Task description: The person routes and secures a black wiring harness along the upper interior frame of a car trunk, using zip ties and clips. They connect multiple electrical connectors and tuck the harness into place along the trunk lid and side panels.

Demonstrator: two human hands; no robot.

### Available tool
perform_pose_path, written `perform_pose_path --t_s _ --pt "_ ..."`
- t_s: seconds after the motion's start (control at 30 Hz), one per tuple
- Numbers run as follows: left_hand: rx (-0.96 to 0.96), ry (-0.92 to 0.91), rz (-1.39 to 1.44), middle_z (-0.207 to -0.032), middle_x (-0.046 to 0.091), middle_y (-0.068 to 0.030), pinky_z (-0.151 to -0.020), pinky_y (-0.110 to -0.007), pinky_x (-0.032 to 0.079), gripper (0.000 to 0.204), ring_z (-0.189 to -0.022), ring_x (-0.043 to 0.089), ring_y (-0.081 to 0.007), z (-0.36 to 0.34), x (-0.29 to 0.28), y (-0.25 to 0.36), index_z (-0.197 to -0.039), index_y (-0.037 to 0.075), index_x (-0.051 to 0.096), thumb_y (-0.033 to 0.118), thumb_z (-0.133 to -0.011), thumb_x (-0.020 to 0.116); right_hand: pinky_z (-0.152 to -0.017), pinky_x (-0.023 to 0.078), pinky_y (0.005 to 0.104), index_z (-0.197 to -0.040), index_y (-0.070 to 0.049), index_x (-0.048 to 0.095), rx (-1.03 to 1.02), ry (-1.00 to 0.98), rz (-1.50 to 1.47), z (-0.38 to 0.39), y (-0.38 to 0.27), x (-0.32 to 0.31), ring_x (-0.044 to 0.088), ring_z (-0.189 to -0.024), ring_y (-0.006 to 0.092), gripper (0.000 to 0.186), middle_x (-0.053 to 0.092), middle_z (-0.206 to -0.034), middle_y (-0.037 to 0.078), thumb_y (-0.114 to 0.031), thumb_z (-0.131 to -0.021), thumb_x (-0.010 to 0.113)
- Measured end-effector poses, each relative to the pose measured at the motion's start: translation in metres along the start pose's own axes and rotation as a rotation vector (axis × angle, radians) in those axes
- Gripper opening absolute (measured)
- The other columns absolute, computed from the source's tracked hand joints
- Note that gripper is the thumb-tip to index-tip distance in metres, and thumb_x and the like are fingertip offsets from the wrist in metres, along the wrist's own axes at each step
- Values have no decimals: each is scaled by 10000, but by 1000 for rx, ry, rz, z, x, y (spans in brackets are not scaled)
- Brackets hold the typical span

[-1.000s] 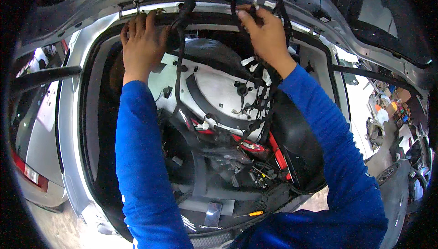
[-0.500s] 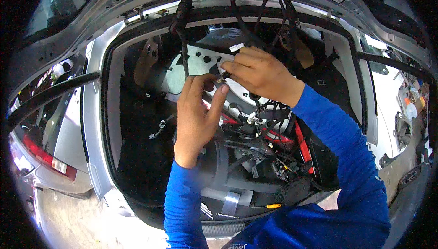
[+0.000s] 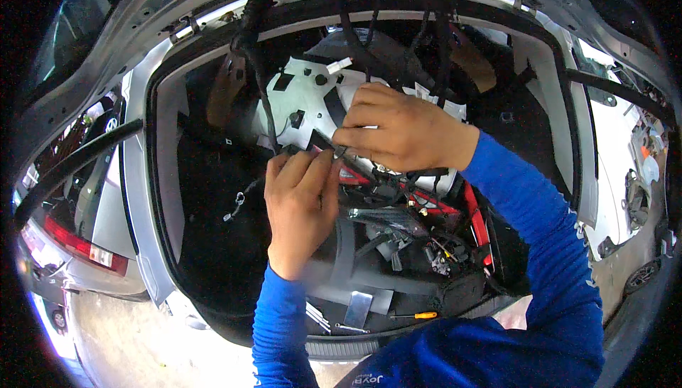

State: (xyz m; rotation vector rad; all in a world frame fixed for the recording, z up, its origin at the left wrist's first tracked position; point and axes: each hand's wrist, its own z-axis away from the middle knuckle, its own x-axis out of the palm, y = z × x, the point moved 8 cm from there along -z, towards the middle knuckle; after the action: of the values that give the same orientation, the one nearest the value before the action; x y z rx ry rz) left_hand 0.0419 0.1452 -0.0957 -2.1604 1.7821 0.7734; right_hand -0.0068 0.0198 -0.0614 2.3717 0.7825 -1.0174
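My left hand [image 3: 300, 196] is closed, fingers bent, at the lower end of a black taped wiring harness [image 3: 267, 100] that hangs from the raised tailgate. My right hand [image 3: 403, 128] meets it from the right in a pinch. A thin dark piece shows between the two sets of fingertips; its kind is too small and covered to tell. Just above my right hand a white connector [image 3: 339, 65] dangles. Behind and below the hands lies a white panel [image 3: 280, 114] with dark patches, inside the car's boot.
Red-and-black tail lamps [image 3: 477, 228] and tangled wiring parts [image 3: 446, 254] lie right of centre. Nearer me are a yellow-handled screwdriver [image 3: 425, 315], a spanner [image 3: 353, 329] and a clear flat piece [image 3: 359, 308]. Black struts [image 3: 78, 168] flank the opening; more harnesses [image 3: 442, 33] hang behind.
Both hands have come slightly lower and closer together, their fingertips now meeting. The hanging harness has shifted left with the view, and the white connector shows lower and further left.
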Motion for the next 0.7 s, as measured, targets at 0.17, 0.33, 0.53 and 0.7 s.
perform_pose_path --t_s 0.17,0.33,0.53,0.7 --pt "-1 7 -121 -861 652 -86 -835 -432 465 151 -790 611 -282 9 -4 6 -979 21 708 53 -836 742 -859 487 414 -1061 -71 670 -27 -62 -63 -5 4 6 578 -941 289 225 611 -940 71 -152 -861 735" --pt "2 29 -120 -848 649 -82 -835 -423 462 151 -765 617 -269 12 -4 7 -980 18 705 62 -841 743 -858 487 414 -1039 -68 670 -21 -83 -107 -6 6 7 574 -937 288 198 611 -940 73 -155 -870 730" --pt "-27 17 -120 -868 663 -87 -843 -430 465 149 -791 627 -275 15 -2 5 -983 22 708 56 -843 747 -874 494 408 -1038 -71 683 -4 -133 -112 -6 11 13 587 -973 298 196 630 -988 81 -164 -872 730" --pt "-15 46 -128 -910 667 -102 -865 -435 452 154 -855 652 -271 14 -3 5 -996 11 698 59 -854 735 -947 493 418 -1040 -92 731 -25 -153 -128 -13 14 12 619 -1042 289 193 671 -1046 81 -209 -890 700"
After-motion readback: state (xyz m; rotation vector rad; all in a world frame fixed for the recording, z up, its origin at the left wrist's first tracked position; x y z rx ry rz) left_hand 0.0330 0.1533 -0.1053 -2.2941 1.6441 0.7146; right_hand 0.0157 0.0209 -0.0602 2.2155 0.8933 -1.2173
